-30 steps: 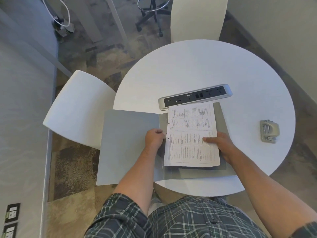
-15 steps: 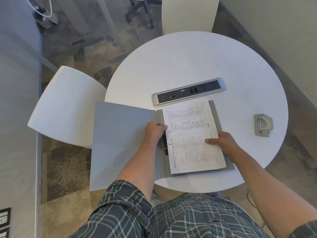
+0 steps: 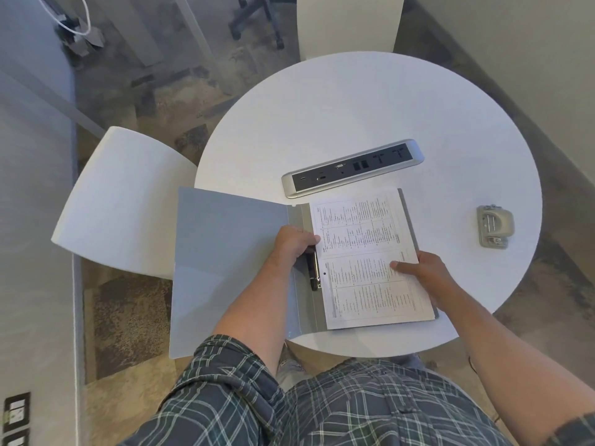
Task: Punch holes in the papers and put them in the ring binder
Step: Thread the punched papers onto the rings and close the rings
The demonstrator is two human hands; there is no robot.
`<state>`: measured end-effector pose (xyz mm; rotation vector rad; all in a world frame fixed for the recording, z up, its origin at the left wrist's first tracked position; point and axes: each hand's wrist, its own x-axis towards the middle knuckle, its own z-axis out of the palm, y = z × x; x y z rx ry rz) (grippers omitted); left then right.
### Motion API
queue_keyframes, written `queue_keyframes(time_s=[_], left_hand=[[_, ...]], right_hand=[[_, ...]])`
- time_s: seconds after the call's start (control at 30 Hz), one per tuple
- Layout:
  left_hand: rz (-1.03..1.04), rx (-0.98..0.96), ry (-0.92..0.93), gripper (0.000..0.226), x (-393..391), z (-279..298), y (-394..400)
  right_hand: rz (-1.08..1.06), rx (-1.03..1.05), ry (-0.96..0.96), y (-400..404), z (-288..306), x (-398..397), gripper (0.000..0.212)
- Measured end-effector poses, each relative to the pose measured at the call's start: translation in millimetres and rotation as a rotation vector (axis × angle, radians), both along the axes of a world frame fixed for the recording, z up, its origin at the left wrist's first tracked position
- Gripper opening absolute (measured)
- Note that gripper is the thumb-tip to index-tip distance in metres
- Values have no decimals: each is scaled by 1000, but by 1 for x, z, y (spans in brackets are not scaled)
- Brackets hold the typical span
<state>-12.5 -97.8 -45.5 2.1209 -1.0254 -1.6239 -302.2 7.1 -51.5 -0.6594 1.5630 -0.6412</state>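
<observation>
Since the earlier frame I see the printed white paper sheets settled squarer on the open grey ring binder on the round white tabletop. Left hand grip closed on the black ring clip; right hand fingers apart, flat on the sheets. Grey metal hole punch lies well apart.
</observation>
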Motion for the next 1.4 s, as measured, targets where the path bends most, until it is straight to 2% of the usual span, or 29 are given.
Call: queue_keyframes(time_s=[0.23, 0.37, 0.57, 0.67, 0.73, 0.83, 0.9, 0.97, 1.03, 1.1, 1.2, 1.4], left_hand=[[-12, 4, 25, 18, -3, -4, 4], [12, 27, 33, 6, 0, -5, 4], [4, 28, -34, 4, 1, -8, 2], [-38, -67, -84, 11, -1, -11, 5], [-72, -157, -188, 16, -5, -6, 13], [-91, -317, -351, 15, -8, 1, 26], [-98, -348, -405, 11, -9, 7, 35], [-120, -302, -390, 10, -8, 14, 49], [-128, -238, -328, 24, -6, 17, 66], [-130, -173, -269, 28, -3, 13, 79], [-131, -96, -156, 19, -2, 4, 89], [-122, -84, -122, 8, -7, 1, 90]], right_hand=[[-34, -40, 5, 4, -1, -1, 22], [-30, -44, 35, 5, -3, 1, 20], [-4, -42, 74, 6, -3, 1, 25], [-8, -61, 68, 7, 1, 3, 20], [-14, -73, 55, 8, 3, 4, 16], [-17, -83, 53, 9, 4, 4, 15], [-16, -83, 54, 9, 3, 4, 17], [-8, -84, 59, 8, 3, 4, 19], [-5, -83, 64, 8, 2, 4, 21], [-6, -77, 70, 8, 1, 4, 21], [-1, -71, 76, 7, -1, 4, 23], [-10, -81, 74, 7, 3, 7, 16]])
